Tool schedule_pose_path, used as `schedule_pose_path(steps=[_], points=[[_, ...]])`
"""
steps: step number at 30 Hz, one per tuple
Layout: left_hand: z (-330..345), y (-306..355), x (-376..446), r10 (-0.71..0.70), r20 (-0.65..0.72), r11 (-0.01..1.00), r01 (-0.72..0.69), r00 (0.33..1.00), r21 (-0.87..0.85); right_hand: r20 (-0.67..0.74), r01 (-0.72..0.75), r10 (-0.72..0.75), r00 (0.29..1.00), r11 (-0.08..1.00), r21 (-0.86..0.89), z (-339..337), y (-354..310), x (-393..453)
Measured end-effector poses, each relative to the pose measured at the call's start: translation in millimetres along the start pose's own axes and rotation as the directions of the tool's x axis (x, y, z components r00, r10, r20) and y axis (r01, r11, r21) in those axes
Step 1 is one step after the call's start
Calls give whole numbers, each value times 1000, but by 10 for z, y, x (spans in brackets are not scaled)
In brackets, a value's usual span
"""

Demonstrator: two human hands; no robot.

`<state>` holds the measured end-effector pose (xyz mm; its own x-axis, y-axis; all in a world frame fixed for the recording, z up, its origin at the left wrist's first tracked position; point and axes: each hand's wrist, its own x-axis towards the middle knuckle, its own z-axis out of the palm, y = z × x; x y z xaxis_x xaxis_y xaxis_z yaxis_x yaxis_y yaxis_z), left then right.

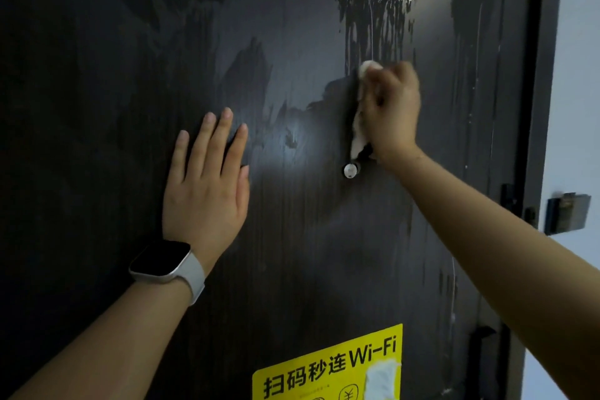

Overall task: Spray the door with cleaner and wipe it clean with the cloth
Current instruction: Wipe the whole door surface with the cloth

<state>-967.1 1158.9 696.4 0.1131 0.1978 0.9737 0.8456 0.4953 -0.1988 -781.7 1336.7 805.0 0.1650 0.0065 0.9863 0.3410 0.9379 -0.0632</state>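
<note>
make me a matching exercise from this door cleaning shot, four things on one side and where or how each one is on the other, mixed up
Things:
1. left hand
2. cloth
3. yellow sticker
4. peephole

Places or states:
a. low on the door, printed with Wi-Fi
b. bunched in the right hand
c. flat on the door, fingers straight
d. just below the cloth, small and round

Pairs: 1-c, 2-b, 3-a, 4-d
</note>
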Motion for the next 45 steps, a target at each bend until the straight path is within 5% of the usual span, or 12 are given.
schedule_pose_path(steps=[3,8,14,20,25,32,40,45], points=[[-11,2,9,-2,-3,1000,2,1000,8,94,193,-196,976,981,36,-10,-7,-80],[-31,22,12,-31,12,999,31,999,12,48,-61,58,997,995,80,-141,237,64],[-177,116,115,-74,8,994,75,997,-85,200,1,-22,979,994,107,-300,335,-122],[-120,573,940,86,-60,995,-89,995,-52,229,39,-65,971,992,119,-208,258,477],[46,628,1600,-19,-93,1000,18,995,-15,190,67,-82,978,994,87,-51,194,1110],[203,587,1585,-31,-119,999,35,992,35,245,103,-139,959,983,154,-311,390,152],[223,568,1574,-16,-141,999,20,990,30,149,20,-28,988,998,56,74,66,1713],[244,557,1570,-7,-157,1000,11,988,25,188,52,-51,981,999,-1,-81,177,1106]])
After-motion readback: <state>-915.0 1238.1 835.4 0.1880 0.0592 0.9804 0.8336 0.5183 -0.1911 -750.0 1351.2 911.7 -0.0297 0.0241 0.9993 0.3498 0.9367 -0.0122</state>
